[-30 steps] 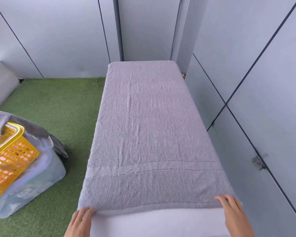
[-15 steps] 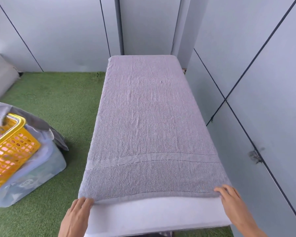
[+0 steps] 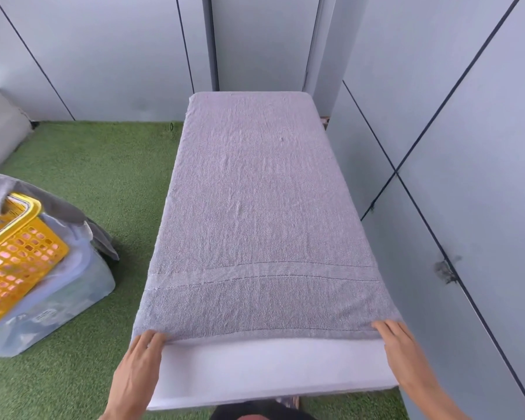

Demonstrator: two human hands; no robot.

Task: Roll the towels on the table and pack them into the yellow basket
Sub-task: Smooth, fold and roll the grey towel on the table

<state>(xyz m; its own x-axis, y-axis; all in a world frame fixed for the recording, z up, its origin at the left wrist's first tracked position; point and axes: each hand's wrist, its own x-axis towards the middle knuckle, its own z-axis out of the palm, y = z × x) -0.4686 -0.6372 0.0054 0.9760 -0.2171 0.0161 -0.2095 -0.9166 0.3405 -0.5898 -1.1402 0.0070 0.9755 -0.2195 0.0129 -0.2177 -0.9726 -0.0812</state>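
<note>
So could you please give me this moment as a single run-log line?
stage: roll not begun | towel: flat on table | left hand: near-left corner | right hand: near-right corner | yellow basket: on floor, left

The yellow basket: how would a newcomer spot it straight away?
Look left of the table, down on the green turf. A clear plastic bin stands there, and the yellow basket rests tilted in it. Its bright yellow lattice wall sets it apart.

No legible text anywhere.
</note>
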